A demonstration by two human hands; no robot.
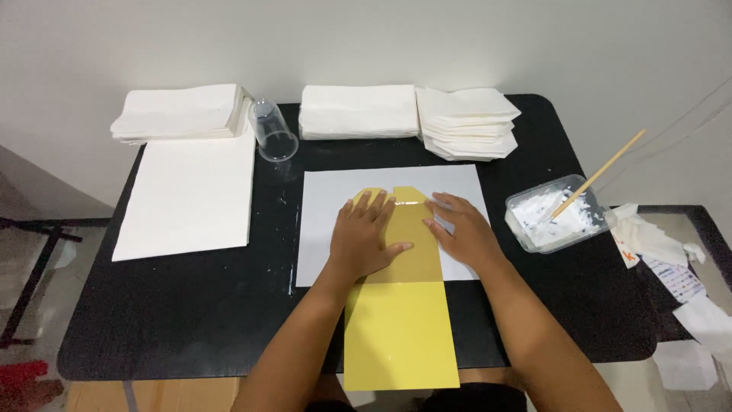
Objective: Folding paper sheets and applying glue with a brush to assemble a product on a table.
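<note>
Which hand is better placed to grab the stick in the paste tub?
Right. The right hand lies nearer the tub and stick; the left hand presses flat on the yellow paper.

Looks like a small home craft corner set up for paper work. Shown by a plain black desk (191, 320) pushed against a bare white wall (366, 38), stacks of folded white paper (354, 111) along the back edge, a plastic tub of white paste (557, 214) with a wooden stick (602, 174), and scrap paper (686, 305) on a glass side table (705, 221).
</note>
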